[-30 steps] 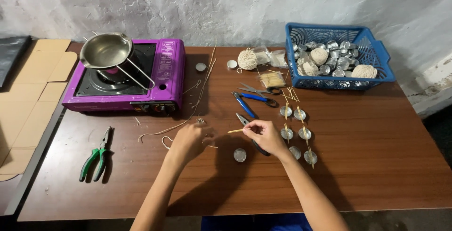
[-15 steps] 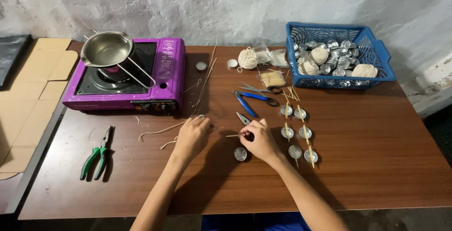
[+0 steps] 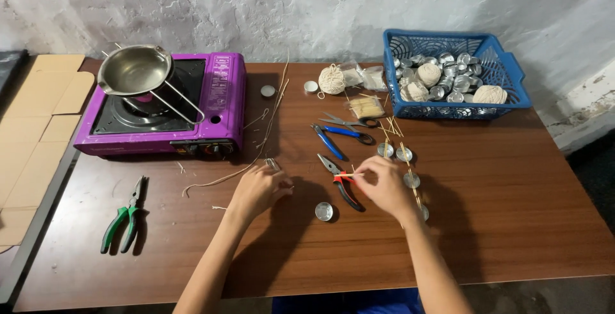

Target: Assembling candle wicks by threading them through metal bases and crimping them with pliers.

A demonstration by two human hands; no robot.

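Note:
My left hand rests on the brown table, fingers curled around a small shiny metal cup at its fingertips. My right hand pinches a thin wooden stick that points left, just above red-handled pliers. A single empty metal cup lies between my hands. Behind my right hand, several metal cups sit in a row with sticks laid across them.
A purple gas stove carrying a steel pot stands at back left. A blue basket of cups and twine balls is at back right. Blue pliers, scissors, a twine ball and green pliers lie about.
My right hand has shifted to the right with the stick, uncovering the red-handled pliers. My left hand has stayed almost in place.

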